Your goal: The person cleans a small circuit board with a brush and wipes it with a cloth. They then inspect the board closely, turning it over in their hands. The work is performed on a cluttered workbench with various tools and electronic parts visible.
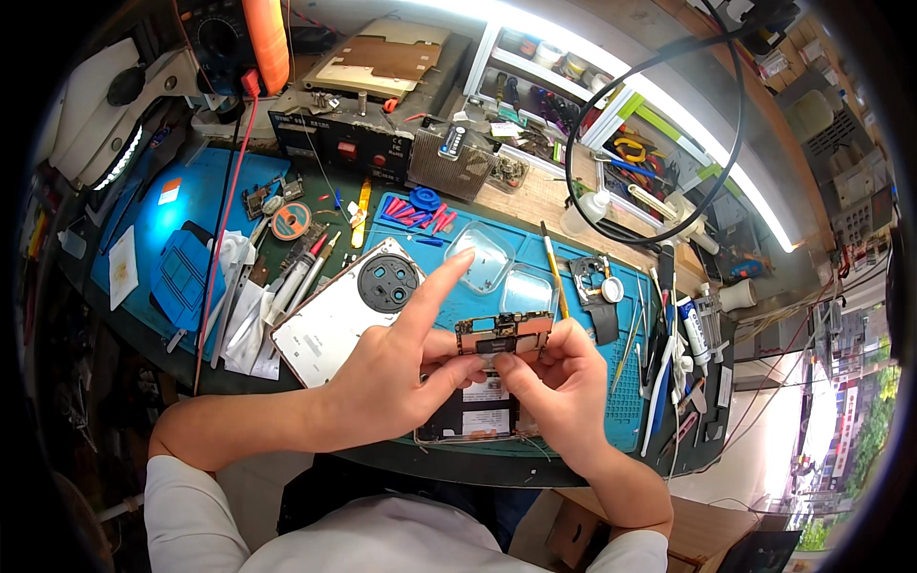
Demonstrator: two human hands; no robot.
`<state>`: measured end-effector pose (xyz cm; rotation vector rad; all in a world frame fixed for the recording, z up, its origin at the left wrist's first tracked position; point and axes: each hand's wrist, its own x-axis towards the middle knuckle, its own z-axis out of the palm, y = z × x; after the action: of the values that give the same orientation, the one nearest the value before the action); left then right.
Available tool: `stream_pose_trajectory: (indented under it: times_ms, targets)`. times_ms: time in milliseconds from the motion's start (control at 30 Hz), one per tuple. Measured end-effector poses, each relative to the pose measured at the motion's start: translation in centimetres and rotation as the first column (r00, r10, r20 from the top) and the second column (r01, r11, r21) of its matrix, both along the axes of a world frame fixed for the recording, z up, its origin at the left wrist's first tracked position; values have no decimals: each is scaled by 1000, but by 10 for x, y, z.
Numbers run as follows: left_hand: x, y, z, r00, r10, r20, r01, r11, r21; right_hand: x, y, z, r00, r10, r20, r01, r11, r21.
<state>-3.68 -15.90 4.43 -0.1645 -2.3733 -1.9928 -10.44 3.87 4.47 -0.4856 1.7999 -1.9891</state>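
Note:
Between my two hands, above the blue work mat, I hold a small phone circuit board [503,334] with copper-coloured patches. My left hand [406,358] pinches its left end between thumb and lower fingers, while the index finger points up and away. The right hand [559,387] grips the other end with thumb and fingers. Below them lies an opened phone body [485,420] with a dark battery and white labels, partly hidden by my hands. To the left, a white phone back cover [330,329] with a round black camera ring rests tilted on the mat.
Two clear plastic trays [480,258] sit beyond my hands, near red and blue screwdriver bits [420,216]. Tweezers and a glue tube [693,329] lie to the right. At the left stand a microscope arm [124,91] and a solder reel [291,221]. A black cable loop [570,143] hangs ahead.

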Motion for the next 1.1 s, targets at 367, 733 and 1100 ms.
stream_pose_trajectory:
  times_ms: [367, 733, 1100]
  targets:
    - [-6, 1, 1, 997, 21, 73, -41, 957, 286, -2, 0, 11, 991, -34, 128, 27, 998, 56]
    - [-12, -14, 11, 938, -187, 293, 11, 859, 512, -15, 6, 8, 142, 188, -972, 330, 917, 226]
    - [-4, -18, 14, 994, -39, -98, 32, 997, -71, -15, 10, 11, 318, 82, -944, 337, 921, 194]
